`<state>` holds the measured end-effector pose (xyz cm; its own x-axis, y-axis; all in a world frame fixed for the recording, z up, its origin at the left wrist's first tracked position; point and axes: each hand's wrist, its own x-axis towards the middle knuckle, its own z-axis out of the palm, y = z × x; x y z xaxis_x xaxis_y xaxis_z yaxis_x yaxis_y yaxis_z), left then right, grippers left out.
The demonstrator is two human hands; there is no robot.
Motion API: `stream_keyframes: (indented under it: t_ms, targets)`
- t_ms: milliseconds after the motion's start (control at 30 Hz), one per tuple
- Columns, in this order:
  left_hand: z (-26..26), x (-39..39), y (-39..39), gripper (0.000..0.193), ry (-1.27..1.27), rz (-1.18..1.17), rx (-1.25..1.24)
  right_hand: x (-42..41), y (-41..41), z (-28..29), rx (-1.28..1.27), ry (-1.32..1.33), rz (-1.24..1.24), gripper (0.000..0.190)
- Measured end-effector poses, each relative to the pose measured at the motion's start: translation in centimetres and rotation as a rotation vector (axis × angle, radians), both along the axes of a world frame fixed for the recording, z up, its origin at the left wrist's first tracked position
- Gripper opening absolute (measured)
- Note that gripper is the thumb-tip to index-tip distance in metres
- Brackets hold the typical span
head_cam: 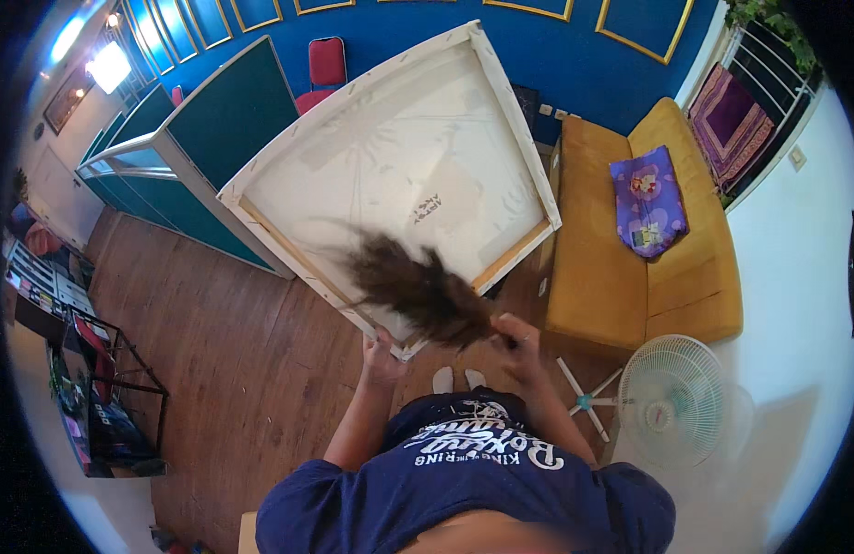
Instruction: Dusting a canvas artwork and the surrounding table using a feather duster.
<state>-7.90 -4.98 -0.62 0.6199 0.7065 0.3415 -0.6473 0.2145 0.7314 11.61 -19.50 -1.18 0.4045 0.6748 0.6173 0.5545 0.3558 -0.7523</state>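
Observation:
A large stretched canvas [371, 159] is held up in front of me, its back facing me. Staples, a wooden stretcher frame and some handwriting show on that side. My left hand [383, 359] grips the frame near its lowest corner. In my right hand [520, 346] is the handle end of a brown feather duster [420, 287], mostly hidden by the fingers. The duster's feathers lie across the lower part of the canvas in this view and look blurred. Whether they touch the cloth, I cannot tell.
A mustard sofa [596, 249] with a purple cloth item [650, 201] stands to the right. Nearer is a fan [673, 408] with a crossed base. Green partitions [233, 118] rise at the left, with a red chair [328, 66] behind. A black metal frame [129, 388] stands far left.

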Motion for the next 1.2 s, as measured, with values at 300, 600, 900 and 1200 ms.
stream_keyframes:
  t_ms: [300,600,900,1200]
  targets:
    - [0.1,-0.6,0.2,0.071,-0.055,-0.09,-0.107,8.3,-1.5,0.6,0.076,0.153,-0.56,0.019]
    - [0.0,0.5,-1.0,0.053,0.087,0.096,-0.14,5.2,2.0,8.9,-0.079,-0.015,-0.751,0.023]
    - [-0.3,0.3,-3.3,0.041,0.437,-0.023,0.005,3.0,5.0,11.5,0.026,0.092,-0.658,0.024]
    - [-0.9,0.8,-2.6,0.031,0.553,-0.128,0.107,-2.4,5.6,7.9,0.122,-0.081,-0.166,0.034]
